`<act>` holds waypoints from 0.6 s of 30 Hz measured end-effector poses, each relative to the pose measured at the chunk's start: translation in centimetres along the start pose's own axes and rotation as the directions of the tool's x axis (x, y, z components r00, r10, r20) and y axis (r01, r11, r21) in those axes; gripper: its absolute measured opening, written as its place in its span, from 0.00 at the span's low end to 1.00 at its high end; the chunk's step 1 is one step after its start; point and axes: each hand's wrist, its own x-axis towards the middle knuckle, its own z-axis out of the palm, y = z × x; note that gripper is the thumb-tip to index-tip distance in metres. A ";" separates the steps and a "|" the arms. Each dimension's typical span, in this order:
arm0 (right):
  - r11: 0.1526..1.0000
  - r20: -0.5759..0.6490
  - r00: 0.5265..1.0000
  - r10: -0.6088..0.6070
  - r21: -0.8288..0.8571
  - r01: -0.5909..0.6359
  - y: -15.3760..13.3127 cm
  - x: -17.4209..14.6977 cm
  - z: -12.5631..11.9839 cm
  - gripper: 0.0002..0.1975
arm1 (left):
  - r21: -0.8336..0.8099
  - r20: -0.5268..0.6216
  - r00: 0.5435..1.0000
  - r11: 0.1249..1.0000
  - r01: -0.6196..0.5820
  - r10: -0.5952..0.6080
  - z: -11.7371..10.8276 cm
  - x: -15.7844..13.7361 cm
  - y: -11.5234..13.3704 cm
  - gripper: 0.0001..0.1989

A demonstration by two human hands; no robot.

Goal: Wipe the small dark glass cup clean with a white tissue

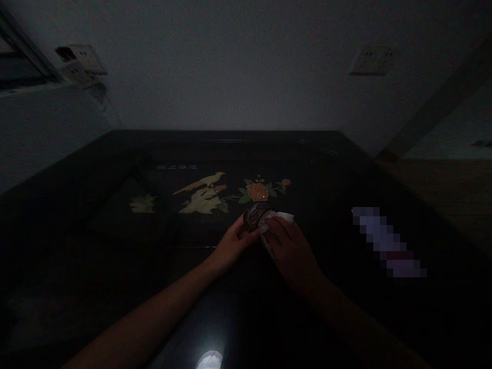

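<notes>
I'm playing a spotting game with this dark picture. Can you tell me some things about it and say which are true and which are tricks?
1. Both hands are on one small dark object. True: the left hand and right hand meet on it.
2. The right hand touches something white. True.
3. The table is plain white. False: it is dark, with a painted bird and flower.
4. The hands rest by the wall socket. False: they are over the table.

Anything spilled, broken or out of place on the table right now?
Nothing stands out. Both hands, left and right, hold a small dark object and white cloth over the table. The dim light hides detail.
</notes>
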 end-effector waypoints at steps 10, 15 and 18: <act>0.979 0.113 0.991 0.073 0.181 -0.093 -0.2 -0.1 0.3 0.19 | -0.155 -0.031 0.994 0.983 0.096 -0.102 -0.2 0.0 0.2 0.24; 0.987 0.146 0.986 0.073 0.131 -0.093 -0.6 -0.2 0.5 0.20 | -0.127 -0.029 0.994 0.987 0.101 -0.105 -0.4 0.0 -0.1 0.25; 0.991 0.151 0.985 0.087 0.092 -0.102 -0.8 -0.3 0.3 0.19 | -0.079 -0.049 0.994 0.992 0.099 -0.103 -0.5 -0.2 -0.2 0.26</act>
